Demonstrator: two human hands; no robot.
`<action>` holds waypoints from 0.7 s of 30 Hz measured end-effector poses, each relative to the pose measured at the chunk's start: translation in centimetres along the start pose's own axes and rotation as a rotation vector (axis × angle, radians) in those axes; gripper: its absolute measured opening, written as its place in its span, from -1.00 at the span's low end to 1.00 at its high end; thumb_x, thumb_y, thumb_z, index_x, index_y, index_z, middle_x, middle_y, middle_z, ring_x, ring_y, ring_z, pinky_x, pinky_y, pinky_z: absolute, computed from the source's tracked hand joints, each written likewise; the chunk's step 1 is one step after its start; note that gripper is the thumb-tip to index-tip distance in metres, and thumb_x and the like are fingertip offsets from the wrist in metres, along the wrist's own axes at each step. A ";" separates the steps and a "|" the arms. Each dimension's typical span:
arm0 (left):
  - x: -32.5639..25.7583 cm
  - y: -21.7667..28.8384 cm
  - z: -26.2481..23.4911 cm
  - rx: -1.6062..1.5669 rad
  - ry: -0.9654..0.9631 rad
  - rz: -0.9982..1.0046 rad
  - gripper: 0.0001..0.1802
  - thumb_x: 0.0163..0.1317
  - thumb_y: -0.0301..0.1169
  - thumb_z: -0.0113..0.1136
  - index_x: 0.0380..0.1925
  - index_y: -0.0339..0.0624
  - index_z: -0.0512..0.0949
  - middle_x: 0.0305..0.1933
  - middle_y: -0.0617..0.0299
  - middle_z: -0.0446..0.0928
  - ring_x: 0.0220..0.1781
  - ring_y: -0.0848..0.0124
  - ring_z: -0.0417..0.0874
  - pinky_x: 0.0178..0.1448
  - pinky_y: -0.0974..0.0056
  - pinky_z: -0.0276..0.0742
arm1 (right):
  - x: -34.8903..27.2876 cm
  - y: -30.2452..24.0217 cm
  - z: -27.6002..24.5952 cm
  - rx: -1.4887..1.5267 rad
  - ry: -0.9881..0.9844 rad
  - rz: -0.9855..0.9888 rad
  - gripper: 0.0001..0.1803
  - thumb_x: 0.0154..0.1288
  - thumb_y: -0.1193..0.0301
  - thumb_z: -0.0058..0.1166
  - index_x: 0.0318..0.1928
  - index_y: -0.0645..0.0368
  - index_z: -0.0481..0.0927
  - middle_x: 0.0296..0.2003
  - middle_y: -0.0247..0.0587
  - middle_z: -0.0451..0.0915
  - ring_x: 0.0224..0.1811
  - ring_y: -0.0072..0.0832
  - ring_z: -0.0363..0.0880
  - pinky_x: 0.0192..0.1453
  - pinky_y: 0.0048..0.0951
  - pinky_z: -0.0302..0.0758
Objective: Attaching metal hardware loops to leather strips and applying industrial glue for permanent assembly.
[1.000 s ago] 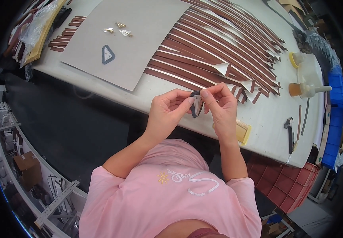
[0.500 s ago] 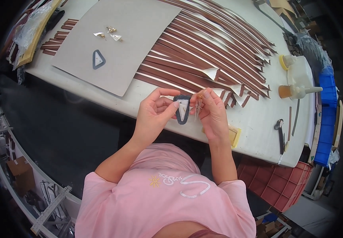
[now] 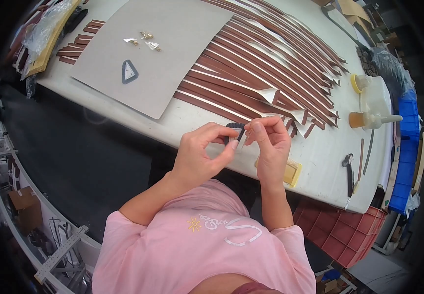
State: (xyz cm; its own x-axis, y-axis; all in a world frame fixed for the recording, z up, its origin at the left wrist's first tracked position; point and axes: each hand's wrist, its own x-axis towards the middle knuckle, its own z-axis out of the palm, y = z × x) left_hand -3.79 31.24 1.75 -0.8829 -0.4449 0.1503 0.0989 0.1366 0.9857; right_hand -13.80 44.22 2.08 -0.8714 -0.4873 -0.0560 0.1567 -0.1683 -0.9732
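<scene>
Just beyond the front edge of my body, my left hand (image 3: 203, 152) pinches a dark blue triangular patch (image 3: 230, 139) with a pale triangle at its centre. The patch is tilted now, and my fingers cover most of it. Close against it, my right hand (image 3: 273, 144) has thumb and forefinger together on a small shiny triangular piece (image 3: 242, 142) that hangs beside the patch. Whether the two pieces touch, I cannot tell. A matching blue triangular patch (image 3: 129, 72) lies on the grey board (image 3: 123, 98), below several small gold-coloured fittings (image 3: 146, 35) with clear-looking tips.
Many long brown strips (image 3: 231, 73) with white edging cover the table (image 3: 329, 161). A yellow tray (image 3: 292, 173) sits at the near edge. Bottles (image 3: 361, 119), black-handled scissors (image 3: 349, 169) and blue bins (image 3: 402, 157) are on the right, above a red crate (image 3: 346, 232).
Both hands have shifted slightly right and down. The blue patch has turned from facing up to tilted, and the shiny piece has come closer to it. The view has moved a little.
</scene>
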 end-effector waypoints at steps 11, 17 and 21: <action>0.2 -1.3 -0.6 -0.256 -0.059 -0.268 -0.85 0.28 -0.51 0.23 -0.22 -0.39 0.65 -0.32 0.22 0.67 -0.29 0.55 0.66 -0.16 0.42 0.59 | -0.5 0.8 0.0 -0.089 0.004 -0.031 -0.87 0.37 0.44 0.19 -0.20 0.23 0.54 -0.31 -0.38 0.55 -0.30 -0.71 0.43 -0.17 -0.62 0.40; 0.5 -1.2 -0.9 -0.266 -0.064 -0.265 -0.84 0.31 -0.49 0.22 -0.23 -0.42 0.64 -0.33 0.23 0.66 -0.30 0.59 0.64 -0.15 0.45 0.57 | -0.9 1.3 -0.2 -0.312 -0.035 -0.116 -0.90 0.30 0.49 0.20 -0.23 0.27 0.61 -0.35 -0.41 0.50 -0.35 -0.68 0.38 -0.19 -0.61 0.35; 0.3 -1.2 -0.8 -0.261 -0.058 -0.273 -0.84 0.31 -0.49 0.22 -0.23 -0.42 0.64 -0.33 0.24 0.66 -0.30 0.60 0.63 -0.15 0.46 0.57 | -0.6 1.4 -0.4 -0.360 -0.095 -0.126 -0.89 0.27 0.49 0.24 -0.27 0.27 0.61 -0.38 -0.40 0.48 -0.35 -0.68 0.36 -0.20 -0.61 0.34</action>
State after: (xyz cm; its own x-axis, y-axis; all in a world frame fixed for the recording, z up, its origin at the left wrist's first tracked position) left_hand -3.85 30.20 0.66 -0.9166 -0.3822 -0.1175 -0.0363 -0.2130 0.9764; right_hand -13.22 44.66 0.68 -0.8241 -0.5617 0.0733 -0.1363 0.0711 -0.9881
